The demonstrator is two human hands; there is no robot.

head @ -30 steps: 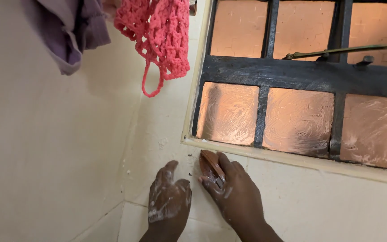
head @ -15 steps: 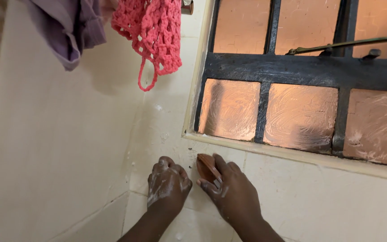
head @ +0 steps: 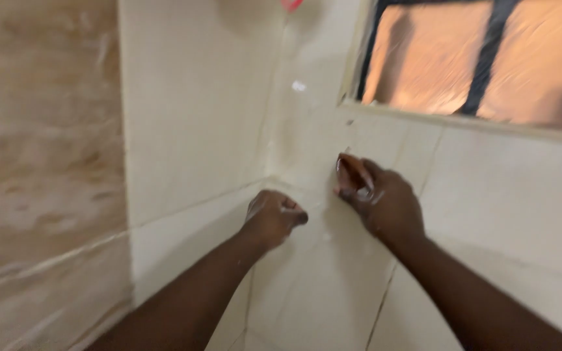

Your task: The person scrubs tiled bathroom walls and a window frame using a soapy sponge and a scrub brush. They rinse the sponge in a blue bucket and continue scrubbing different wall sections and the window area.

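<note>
My right hand is closed around a small brown scrubbing brush and presses it against the cream tiled wall just below the window ledge. My left hand is curled into a fist with nothing visible in it, resting against the wall near the corner, left of the brush. Both hands carry traces of white soap foam. The picture is blurred by head motion.
A window with a dark metal frame and soapy orange-lit panes sits at the upper right. A tip of pink crocheted net hangs at the top edge. A marbled beige wall fills the left.
The view has swung down and left, so the window and hanging cloths slid out of frame. My left hand closed from spread fingers into a fist. The right hand keeps the brush on the wall.
</note>
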